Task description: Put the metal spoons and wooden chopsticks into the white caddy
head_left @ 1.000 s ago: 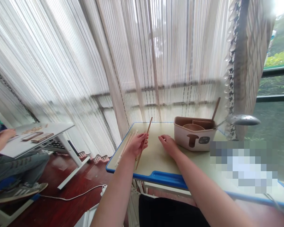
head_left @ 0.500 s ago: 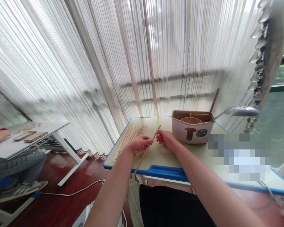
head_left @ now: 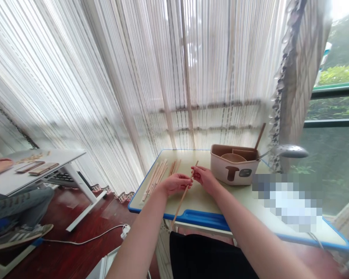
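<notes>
My left hand is closed, its fingertips pinching a long, thin light-wood chopstick. Whether a second one lies against it I cannot tell. The chopstick slants, with its lower end reaching past the table's front edge towards me. At its upper part, the fingers of my right hand close on it just above the left fingertips. Left of my hands, a loose group of pale chopsticks lies on the table, and beside it a smaller bunch of reddish-brown ones.
Right of my hands stands a white and brown utensil holder, with a slotted metal ladle and a brown handle sticking out. A blurred-out patch covers the table's right side. At far left, another person's hand rests at a white table.
My right hand has come in from beside the chopstick and its fingers now close on the upper part. The view has shifted slightly; the left hand keeps its pinch.
</notes>
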A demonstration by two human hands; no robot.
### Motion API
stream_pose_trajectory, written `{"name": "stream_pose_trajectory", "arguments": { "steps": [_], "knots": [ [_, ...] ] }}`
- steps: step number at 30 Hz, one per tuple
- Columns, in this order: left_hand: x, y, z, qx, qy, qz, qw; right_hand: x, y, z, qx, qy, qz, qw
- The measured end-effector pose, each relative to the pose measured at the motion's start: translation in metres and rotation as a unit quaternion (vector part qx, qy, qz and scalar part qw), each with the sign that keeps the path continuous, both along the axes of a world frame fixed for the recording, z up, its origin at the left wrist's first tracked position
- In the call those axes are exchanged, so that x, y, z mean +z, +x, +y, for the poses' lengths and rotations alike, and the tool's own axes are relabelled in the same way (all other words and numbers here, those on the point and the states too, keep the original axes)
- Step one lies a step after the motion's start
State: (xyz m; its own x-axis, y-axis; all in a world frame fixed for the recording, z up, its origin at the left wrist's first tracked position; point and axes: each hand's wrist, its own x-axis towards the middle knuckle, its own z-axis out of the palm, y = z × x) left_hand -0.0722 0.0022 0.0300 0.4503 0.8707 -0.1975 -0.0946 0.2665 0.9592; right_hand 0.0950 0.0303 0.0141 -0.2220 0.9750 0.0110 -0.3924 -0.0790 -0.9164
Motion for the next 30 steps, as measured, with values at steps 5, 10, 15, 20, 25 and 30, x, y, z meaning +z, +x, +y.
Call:
{"name": "stream_pose_trajectory", "arguments": {
  "steps": [5, 10, 15, 20, 25, 30],
  "knots": [
    [0.001, 0.0, -0.008, 0.026, 0.049, 0.015, 0.998, 0.022, 0.003, -0.016, -0.027, 0.025, -0.033, 0.999],
    [0.03, 0.008, -0.015, 0.021, 0.162, 0.061, 0.985, 0.09, 0.027, -0.038, -0.048, 0.192, -0.263, 0.944],
    [0.086, 0.038, -0.015, 0.006, 0.252, 0.084, 0.964, 0.167, 0.065, -0.051, -0.07, 0.257, -0.309, 0.913],
    [0.115, 0.096, 0.001, 0.027, 0.334, 0.062, 0.94, 0.216, 0.105, -0.049, -0.137, 0.334, -0.361, 0.86],
    [0.129, 0.157, 0.024, 0.048, 0.394, 0.023, 0.918, 0.238, 0.148, -0.05, -0.213, 0.379, -0.422, 0.795],
    [0.143, 0.19, 0.038, 0.043, 0.424, 0.021, 0.904, 0.247, 0.186, -0.049, -0.28, 0.357, -0.425, 0.783]
  ]
}}
